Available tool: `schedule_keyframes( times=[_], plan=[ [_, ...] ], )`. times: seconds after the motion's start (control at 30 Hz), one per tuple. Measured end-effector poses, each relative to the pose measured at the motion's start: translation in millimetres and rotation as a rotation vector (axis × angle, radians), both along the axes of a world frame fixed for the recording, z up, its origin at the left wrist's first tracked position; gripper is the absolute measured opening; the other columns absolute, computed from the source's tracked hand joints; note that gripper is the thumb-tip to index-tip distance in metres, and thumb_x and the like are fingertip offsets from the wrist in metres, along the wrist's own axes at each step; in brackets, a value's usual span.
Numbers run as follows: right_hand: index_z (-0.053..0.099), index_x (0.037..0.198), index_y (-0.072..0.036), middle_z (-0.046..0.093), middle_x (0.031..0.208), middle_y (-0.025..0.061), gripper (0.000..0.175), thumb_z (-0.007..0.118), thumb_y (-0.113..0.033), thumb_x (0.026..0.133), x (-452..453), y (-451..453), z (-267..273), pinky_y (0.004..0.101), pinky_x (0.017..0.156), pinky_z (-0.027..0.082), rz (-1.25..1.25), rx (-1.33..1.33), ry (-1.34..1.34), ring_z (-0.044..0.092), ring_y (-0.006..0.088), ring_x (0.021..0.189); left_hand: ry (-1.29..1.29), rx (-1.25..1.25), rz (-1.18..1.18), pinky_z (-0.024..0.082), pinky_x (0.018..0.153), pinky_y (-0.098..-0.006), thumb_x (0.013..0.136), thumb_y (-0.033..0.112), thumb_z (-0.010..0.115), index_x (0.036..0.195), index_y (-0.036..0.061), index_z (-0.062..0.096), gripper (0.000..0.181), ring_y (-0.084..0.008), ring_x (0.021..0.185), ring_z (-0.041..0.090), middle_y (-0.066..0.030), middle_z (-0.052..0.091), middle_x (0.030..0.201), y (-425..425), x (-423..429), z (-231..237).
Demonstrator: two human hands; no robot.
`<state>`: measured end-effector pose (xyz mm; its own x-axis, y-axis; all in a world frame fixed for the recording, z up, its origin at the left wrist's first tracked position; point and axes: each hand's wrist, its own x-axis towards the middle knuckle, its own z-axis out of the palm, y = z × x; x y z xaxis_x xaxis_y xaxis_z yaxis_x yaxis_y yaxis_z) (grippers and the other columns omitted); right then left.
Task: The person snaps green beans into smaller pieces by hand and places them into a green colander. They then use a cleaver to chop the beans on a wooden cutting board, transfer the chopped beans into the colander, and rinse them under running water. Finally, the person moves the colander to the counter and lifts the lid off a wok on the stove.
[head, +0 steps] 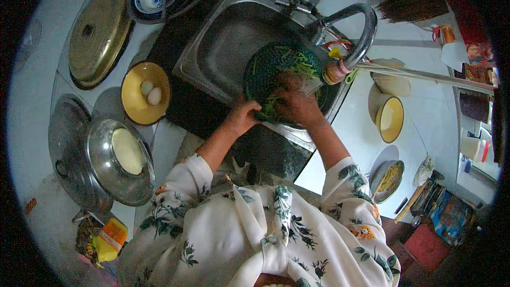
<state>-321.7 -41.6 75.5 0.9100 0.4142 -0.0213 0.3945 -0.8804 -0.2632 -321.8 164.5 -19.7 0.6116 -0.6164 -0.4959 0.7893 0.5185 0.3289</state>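
A green plastic colander (257,72) sits tilted at the near right of the steel sink (223,32). My left hand (244,116) grips its near left rim, thumb on top. Inside it lie thin yellow-green vegetable shreds (306,67). My right hand (297,101) reaches down among them, its fingers blurred, so whether they hold any is unclear. Water seems to run over that hand from the curved metal faucet (370,28), whose pinkish nozzle (334,72) hangs over the colander's right side.
Left of the sink stand a yellow bowl (133,101) with two eggs, a metal basin (105,167) holding pale dough, and a large lid (95,44). On the right are a yellow bowl (390,119) and a metal bowl (394,181) of yellowish food. Long sticks (430,75) extend rightward behind the faucet.
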Motion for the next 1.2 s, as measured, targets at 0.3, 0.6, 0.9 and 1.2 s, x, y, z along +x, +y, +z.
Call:
schedule_keyframes(
  times=[0.3, 0.6, 0.9, 1.2],
  plan=[
    [0.059, 0.117, -0.009, 0.052, 0.126, 0.0173, 0.048, 0.072, -0.031, 0.076, 37, -30, -4, 0.0440, 0.099, 0.038, -0.268, 0.376, -0.050, 0.047, 0.0357, 0.118, -0.038, 0.062, -0.100, 0.052, 0.085, -0.0453, 0.075, 0.013, 0.061, 0.101, 0.0039, 0.059, 0.028, -0.0275, 0.096, 0.061, -0.0102, 0.063, 0.101, 6, -6, 10],
    [0.052, 0.121, -0.001, 0.057, 0.114, 0.0231, 0.046, 0.057, -0.034, 0.090, 3, -33, -25, 0.0443, 0.088, 0.046, -0.625, 0.099, 0.061, 0.056, 0.0411, 0.104, 0.026, 0.007, 0.072, 0.050, 0.086, -0.0458, 0.075, 0.013, 0.060, 0.106, 0.0041, 0.057, 0.032, -0.0291, 0.097, 0.060, -0.0117, 0.061, 0.106, -6, -2, 2],
    [0.042, 0.135, -0.006, 0.044, 0.136, 0.0206, 0.060, 0.063, -0.034, 0.087, 4, 5, -6, 0.0408, 0.101, 0.038, -0.515, 0.397, 0.244, 0.046, 0.0357, 0.123, 0.069, 0.143, 0.074, 0.048, 0.080, -0.0466, 0.081, 0.018, 0.063, 0.105, 0.0127, 0.055, 0.025, -0.0251, 0.094, 0.056, -0.0066, 0.056, 0.102, -6, 0, -23],
    [0.027, 0.143, -0.009, 0.044, 0.136, 0.0221, 0.103, 0.084, -0.034, 0.061, -7, -13, 2, 0.0421, 0.102, 0.040, -0.375, 0.082, 0.235, 0.043, 0.0375, 0.125, -0.123, 0.098, 0.091, 0.045, 0.083, -0.0521, 0.080, 0.016, 0.063, 0.110, 0.0135, 0.051, 0.032, -0.0216, 0.090, 0.054, -0.0035, 0.051, 0.098, -14, 7, -20]
  ],
)
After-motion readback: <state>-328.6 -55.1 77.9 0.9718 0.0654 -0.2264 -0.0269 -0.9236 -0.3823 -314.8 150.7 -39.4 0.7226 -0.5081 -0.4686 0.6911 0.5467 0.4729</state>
